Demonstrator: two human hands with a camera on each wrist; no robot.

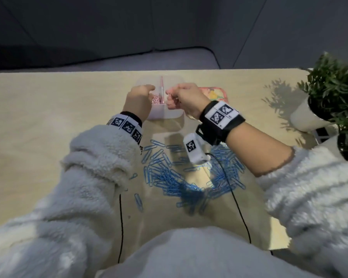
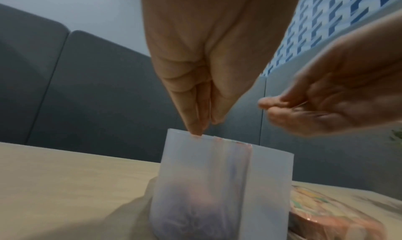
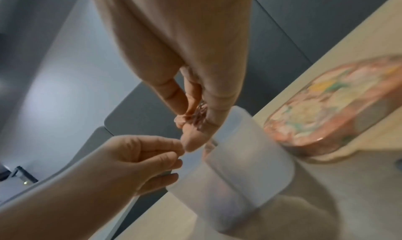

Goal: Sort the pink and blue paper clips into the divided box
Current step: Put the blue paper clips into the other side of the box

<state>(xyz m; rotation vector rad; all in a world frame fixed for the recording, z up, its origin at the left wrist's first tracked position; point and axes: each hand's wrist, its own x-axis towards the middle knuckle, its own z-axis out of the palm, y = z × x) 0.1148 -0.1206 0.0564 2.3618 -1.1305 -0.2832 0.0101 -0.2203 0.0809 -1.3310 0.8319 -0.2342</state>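
Grey padded seating backs a pale wood desk [image 1: 38, 121]. Head view: frosted divided box [image 1: 165, 115] sits at the far middle of the desk, with pink paper clips [image 1: 156, 99] in its left compartment. Left hand [image 1: 139, 101] is over that compartment, fingers bunched and pointing down; whether they hold anything cannot be told from here. Right hand [image 1: 186, 99] is over the right compartment, fingers curled around a small bunch of pink clips [image 1: 170, 94]. Blue paper clips [image 1: 181, 177] lie heaped on the near desk between the forearms. A floral tin [image 1: 215, 93] is half hidden behind the right hand; potted plants [image 1: 333, 93] are cut off at the right edge.

Left wrist view: fingers [image 2: 195, 118] pressed together, tips just at the box rim [image 2: 228, 143]. Nothing visible between them. Box contents are only a pinkish blur through the wall.

Right wrist view: fingers [image 3: 217, 106] narrowed round the pink clips [image 3: 199, 116] above the box [image 3: 239, 166]. Left hand's fingers [image 3: 161, 157] curl loosely close by, tips nearly meeting the right's. Tin [image 3: 326, 109] is blurred, just beside the box.
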